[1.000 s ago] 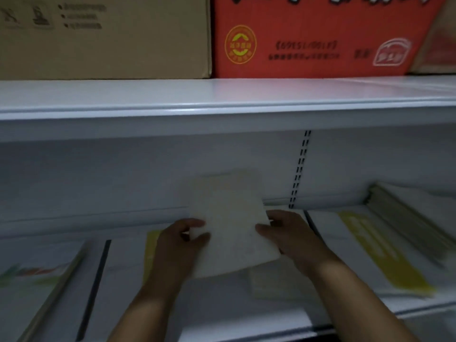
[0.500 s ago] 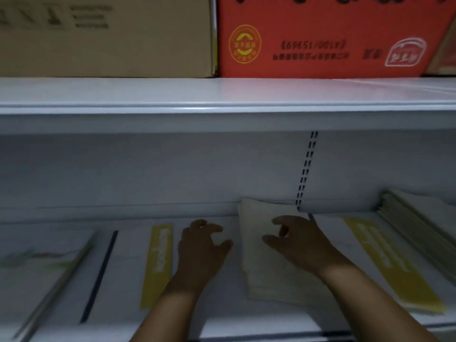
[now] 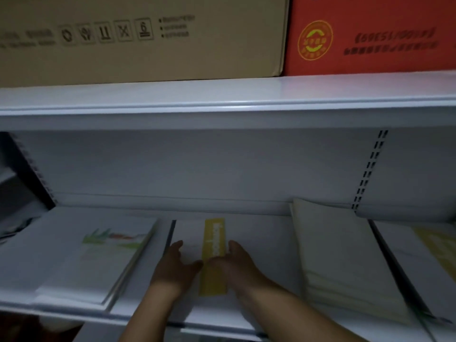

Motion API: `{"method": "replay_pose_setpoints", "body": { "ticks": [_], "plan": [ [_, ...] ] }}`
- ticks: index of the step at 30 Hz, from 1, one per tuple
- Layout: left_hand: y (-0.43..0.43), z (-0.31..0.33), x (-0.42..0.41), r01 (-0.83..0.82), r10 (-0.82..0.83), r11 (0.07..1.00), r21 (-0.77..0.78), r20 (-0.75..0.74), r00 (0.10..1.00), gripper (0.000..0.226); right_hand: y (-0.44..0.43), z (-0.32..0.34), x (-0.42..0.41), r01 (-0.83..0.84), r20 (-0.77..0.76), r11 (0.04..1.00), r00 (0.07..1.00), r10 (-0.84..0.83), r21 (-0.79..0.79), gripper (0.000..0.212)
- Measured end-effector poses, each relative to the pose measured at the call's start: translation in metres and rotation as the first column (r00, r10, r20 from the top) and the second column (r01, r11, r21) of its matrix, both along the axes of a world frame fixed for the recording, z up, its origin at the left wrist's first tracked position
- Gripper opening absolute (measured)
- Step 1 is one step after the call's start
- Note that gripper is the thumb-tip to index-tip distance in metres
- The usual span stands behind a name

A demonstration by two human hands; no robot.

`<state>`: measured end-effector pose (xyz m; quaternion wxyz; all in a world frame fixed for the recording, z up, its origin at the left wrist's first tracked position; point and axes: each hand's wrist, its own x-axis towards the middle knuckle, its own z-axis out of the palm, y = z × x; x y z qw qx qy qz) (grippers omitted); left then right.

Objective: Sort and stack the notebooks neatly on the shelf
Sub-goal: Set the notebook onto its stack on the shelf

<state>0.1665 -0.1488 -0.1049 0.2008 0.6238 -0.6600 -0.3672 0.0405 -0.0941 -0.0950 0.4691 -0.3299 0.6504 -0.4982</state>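
Note:
A white notebook with a yellow band [image 3: 214, 243] lies flat in the middle of the lower shelf [image 3: 222, 324]. My left hand [image 3: 176, 264] rests on it left of the band, fingers spread. On the band's right side lies my right hand [image 3: 233, 261], also with fingers apart and holding nothing. A stack of cream notebooks [image 3: 340, 262] lies to the right, apart from both hands. Left of my hands is a stack of white notebooks with a green and red picture [image 3: 98, 257].
Another white notebook with a yellow band [image 3: 429, 248] lies at the far right. Above, the upper shelf board [image 3: 222, 99] carries a brown carton [image 3: 143, 38] and a red carton [image 3: 370, 35]. A slotted upright [image 3: 369, 169] runs down the back panel.
Both hands let go of the cream notebook, which now lies on the cream stack. They moved left onto the yellow-banded notebook. The view shifted left.

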Motion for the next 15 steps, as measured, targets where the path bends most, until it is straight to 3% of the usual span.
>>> {"method": "replay_pose_setpoints", "body": {
  "ticks": [4,6,12,13,15],
  "plan": [
    [-0.005,0.002,0.006,-0.040,0.071,0.991,-0.125,0.261,0.963,0.070,-0.004,0.002,-0.002,0.030,-0.013,0.999,0.999,-0.029,0.040,0.017],
    [-0.008,0.001,0.009,-0.019,0.050,0.994,-0.109,0.293,0.955,0.075,0.001,0.001,-0.003,0.028,-0.011,0.999,1.000,-0.028,0.029,0.014],
    [-0.019,0.007,0.014,-0.073,0.077,0.997,-0.026,0.212,0.974,0.082,0.018,0.000,-0.007,-0.017,-0.047,0.999,0.999,0.018,0.027,0.013],
    [-0.020,0.010,0.016,-0.088,0.085,0.996,0.021,0.135,0.987,0.081,0.023,0.002,-0.007,-0.007,-0.041,1.000,0.999,0.008,0.027,0.007],
    [-0.019,0.012,0.022,-0.080,0.082,0.993,0.090,-0.020,0.996,0.059,0.032,0.003,-0.010,-0.001,-0.079,0.999,0.997,0.004,0.043,0.019]
  ]
}}
